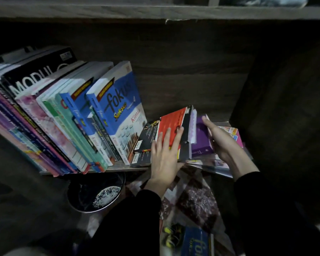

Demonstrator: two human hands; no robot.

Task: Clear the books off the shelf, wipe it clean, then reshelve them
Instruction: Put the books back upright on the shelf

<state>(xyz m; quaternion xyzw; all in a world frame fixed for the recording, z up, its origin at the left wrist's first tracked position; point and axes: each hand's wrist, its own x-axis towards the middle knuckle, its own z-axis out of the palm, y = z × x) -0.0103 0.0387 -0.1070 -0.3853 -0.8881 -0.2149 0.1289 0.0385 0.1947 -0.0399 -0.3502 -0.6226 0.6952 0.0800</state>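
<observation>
The left hand (164,152) lies flat on the cover of a red book (172,124), fingers straight and pressing, nothing clamped. The right hand (222,143) curls round a purple book (201,137) from the far side, so the 2 hands squeeze a small tilted bundle between them. Under that bundle a few thin books (216,167) lie flat and jut past the shelf (118,169) edge.

Just left, a black book (146,137) props a long leaning row of books (72,117), its end volume a blue Fokus book (118,111). If the bundle is lifted out, that row will probably slump right. The squeeze is also loose: a middle book could slip and drop toward the bin (92,193) or the floor below, where another book (196,242) lies.
</observation>
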